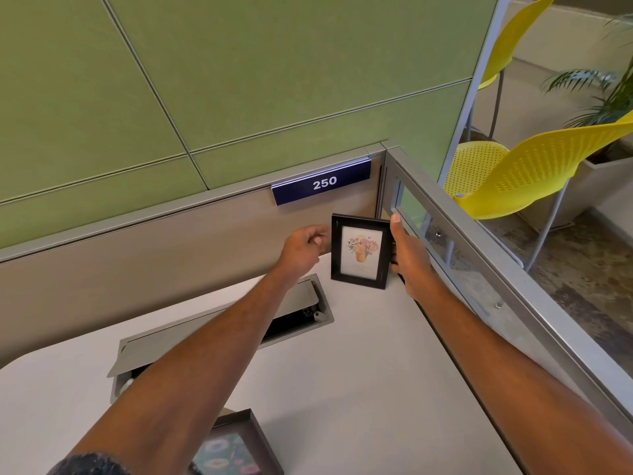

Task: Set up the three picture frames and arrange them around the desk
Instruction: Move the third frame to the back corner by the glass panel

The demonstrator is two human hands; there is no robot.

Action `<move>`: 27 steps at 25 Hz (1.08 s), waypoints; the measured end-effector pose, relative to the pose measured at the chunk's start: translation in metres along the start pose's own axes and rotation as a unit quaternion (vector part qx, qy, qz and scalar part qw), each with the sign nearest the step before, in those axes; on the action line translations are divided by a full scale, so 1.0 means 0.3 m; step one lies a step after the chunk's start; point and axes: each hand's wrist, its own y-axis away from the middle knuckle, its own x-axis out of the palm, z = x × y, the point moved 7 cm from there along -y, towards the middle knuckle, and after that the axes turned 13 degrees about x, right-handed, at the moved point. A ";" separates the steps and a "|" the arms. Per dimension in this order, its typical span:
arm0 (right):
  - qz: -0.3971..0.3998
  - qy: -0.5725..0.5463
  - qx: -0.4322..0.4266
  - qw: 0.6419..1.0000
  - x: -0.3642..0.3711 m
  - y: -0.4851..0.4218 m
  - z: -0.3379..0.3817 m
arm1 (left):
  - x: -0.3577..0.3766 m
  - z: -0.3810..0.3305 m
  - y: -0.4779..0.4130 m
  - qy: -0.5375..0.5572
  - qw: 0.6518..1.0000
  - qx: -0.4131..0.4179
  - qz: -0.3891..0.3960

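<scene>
Right hand grips upright frame; left hand seemingly apart

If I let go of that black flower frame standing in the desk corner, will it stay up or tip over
The flower frame stands upright on a narrow bottom edge, so it probably tips easily. No rear stand is visible. It looks rigid and light; the right hand alone grips its side.

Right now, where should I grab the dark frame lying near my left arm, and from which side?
Take the dark frame by its right long edge, coming from the right. It lies flat, face up on the desk, and the left forearm crosses its left side, so only the right edge is free.
</scene>
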 end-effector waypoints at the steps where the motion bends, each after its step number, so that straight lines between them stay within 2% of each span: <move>1: -0.017 0.004 -0.007 1.000 -0.008 0.018 -0.006 | -0.024 -0.017 0.010 -0.003 1.000 0.009 -0.006; 6: -0.062 -0.014 -0.027 0.998 -0.022 0.149 -0.072 | -0.168 -0.129 0.095 0.006 0.999 0.041 -0.035; 13: -0.020 0.037 0.023 0.999 0.019 0.333 -0.226 | -0.365 -0.260 0.353 0.062 0.990 0.072 -0.108; 17: 0.043 0.046 0.048 0.997 0.108 0.482 -0.285 | -0.461 -0.260 0.557 0.086 0.984 0.061 -0.142; 21: 0.113 0.081 0.026 0.990 0.207 0.646 -0.312 | -0.577 -0.226 0.746 0.099 0.975 0.049 -0.194; 27: 0.199 0.137 0.036 0.970 0.374 0.828 -0.421 | -0.664 -0.044 1.027 0.160 0.951 -0.032 -0.261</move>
